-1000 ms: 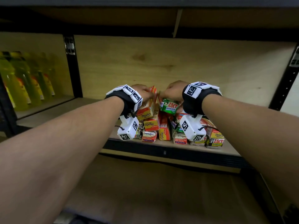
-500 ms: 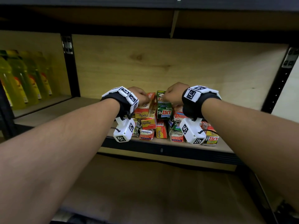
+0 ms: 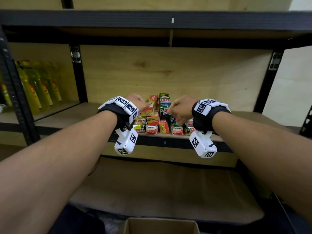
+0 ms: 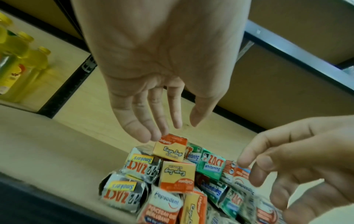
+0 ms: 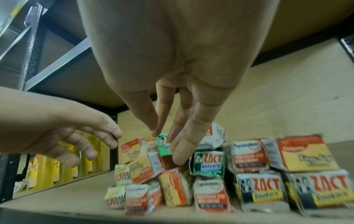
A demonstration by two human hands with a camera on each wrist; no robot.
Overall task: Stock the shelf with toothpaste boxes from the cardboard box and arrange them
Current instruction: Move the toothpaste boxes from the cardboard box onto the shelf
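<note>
Several toothpaste boxes form a stack at the front of the shelf. An orange Colgate box and a green Zact box lie on top, side by side. My left hand hovers over the orange box with fingers straight and relaxed, tips at its top edge, gripping nothing. My right hand hangs in front of the green box, fingers extended downward and empty. In the head view, my left hand and right hand flank the stack's top.
An open cardboard box sits low at the near edge of the head view. Yellow bottles fill the shelf bay on the left, past a black upright. A dark beam runs overhead. Bare shelf board lies either side of the stack.
Both hands gripped the top boxes before, left the orange, right the green. Both have let go and drawn back slightly. The green box now lies level beside the orange one.
</note>
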